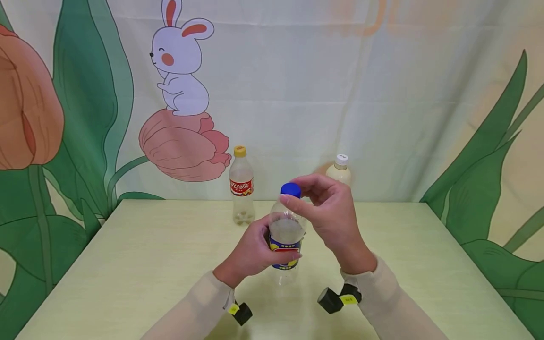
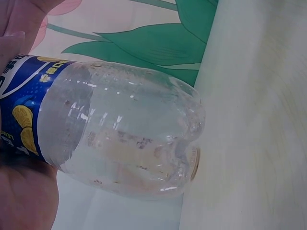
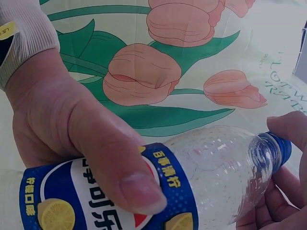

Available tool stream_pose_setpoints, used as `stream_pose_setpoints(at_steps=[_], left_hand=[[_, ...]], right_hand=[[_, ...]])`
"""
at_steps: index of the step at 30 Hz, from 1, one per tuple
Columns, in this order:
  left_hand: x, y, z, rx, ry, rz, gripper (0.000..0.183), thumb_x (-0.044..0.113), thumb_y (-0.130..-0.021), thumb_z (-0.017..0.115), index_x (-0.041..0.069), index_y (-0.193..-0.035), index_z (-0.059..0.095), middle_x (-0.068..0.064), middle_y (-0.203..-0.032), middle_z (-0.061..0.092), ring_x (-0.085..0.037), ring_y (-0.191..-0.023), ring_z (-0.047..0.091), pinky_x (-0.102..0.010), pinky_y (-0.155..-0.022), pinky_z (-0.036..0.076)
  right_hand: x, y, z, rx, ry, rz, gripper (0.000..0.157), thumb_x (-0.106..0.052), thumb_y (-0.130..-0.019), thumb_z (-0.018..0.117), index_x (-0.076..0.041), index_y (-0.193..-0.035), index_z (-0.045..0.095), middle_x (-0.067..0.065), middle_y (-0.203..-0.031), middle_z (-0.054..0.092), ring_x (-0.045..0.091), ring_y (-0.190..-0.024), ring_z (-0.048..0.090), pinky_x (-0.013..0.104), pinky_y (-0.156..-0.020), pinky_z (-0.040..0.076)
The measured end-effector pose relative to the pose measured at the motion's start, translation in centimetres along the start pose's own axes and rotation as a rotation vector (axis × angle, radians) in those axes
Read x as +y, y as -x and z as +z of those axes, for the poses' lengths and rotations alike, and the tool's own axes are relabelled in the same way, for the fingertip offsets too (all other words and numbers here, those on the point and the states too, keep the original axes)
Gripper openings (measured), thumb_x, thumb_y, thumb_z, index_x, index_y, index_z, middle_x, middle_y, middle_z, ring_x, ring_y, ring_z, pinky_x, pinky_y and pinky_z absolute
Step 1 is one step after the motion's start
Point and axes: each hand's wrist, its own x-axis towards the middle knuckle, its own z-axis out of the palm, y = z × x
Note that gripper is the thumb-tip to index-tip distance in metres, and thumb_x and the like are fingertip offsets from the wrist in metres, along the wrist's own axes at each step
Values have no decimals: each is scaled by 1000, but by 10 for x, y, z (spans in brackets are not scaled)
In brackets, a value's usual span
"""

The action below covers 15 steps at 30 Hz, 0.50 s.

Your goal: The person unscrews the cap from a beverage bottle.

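Observation:
Upright in my left hand (image 1: 259, 250) is a clear plastic soda bottle (image 1: 286, 229), gripped around its blue label with yellow lemons. In the right wrist view the left thumb (image 3: 139, 189) lies across that label. A blue bottle cap (image 1: 291, 190) sits on the neck, and my right hand (image 1: 329, 208) pinches it from the side. The right wrist view has right fingertips (image 3: 280, 184) on either side of the cap. Seen from the left wrist, the bottle's lower part (image 2: 129, 129) is transparent, its base close over the table.
On the pale table (image 1: 170, 264), a clear bottle (image 1: 242, 203) with a yellow cap and red label stands at the back left. A cream-coloured bottle (image 1: 339, 174) with a white cap is behind my right hand, partly hidden. A printed cloth backdrop (image 1: 276, 94) hangs behind the table.

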Motion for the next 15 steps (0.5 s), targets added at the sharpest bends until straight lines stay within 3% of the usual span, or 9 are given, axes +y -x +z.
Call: stream_pose_setpoints(at_steps=[6,15], left_hand=[[0,0,-1,3,-1,-6,59,13,-79,89,18,-130,60,-7,-121,69,-25,-112,65,-45,-99,53],[1,-1,-1,-11,-10,-17,62,15,-80,89,21,-133,58,-6,-123,69,-25,-114,65,-44,-101,53]], right_hand=[[1,0,-1,-41,-28,-10,27,-10,-86,82,-2,-111,75,0,-100,74,22,-93,68,30,-98,57],[1,0,-4,-121,-94,14,29,-8,-95,71,3,-122,70,0,-107,71,17,-97,67,24,-86,58]])
